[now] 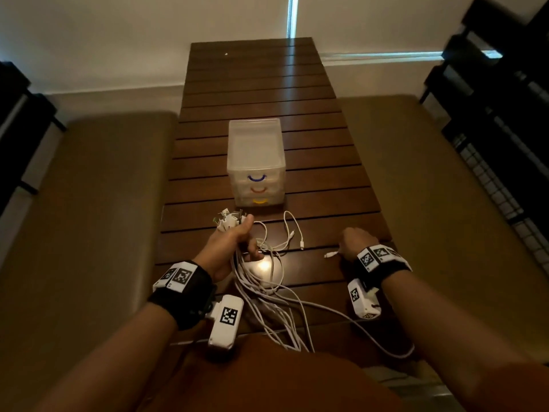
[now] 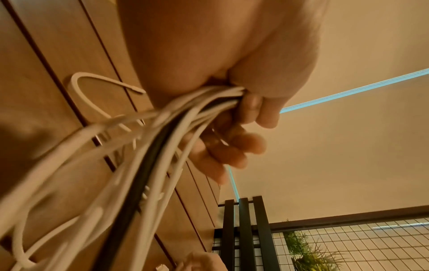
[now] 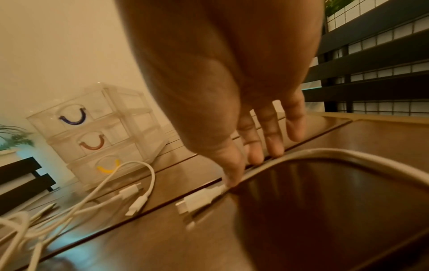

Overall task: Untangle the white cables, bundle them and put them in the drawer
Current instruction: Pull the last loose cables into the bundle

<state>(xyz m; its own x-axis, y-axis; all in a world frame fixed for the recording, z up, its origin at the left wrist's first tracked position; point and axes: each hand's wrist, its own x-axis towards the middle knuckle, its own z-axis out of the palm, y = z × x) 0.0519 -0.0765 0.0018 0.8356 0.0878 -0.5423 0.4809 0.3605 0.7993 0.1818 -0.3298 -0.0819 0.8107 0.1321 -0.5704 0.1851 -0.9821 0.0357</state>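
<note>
One slatted table (image 1: 326, 179) carries one clear drawer unit (image 1: 256, 162) of three drawers, well beyond the fingers. The left hand (image 1: 234, 242) grips one bundle of white cables (image 1: 267, 304), plugs above its fist. The right hand (image 1: 355, 243), fingers straight, touches one loose cable (image 3: 232, 185) just behind its plug.

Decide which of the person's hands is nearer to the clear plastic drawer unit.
Left. The left hand grips the white cables just in front of the clear plastic drawer unit; the right hand rests farther off, to its right.
</note>
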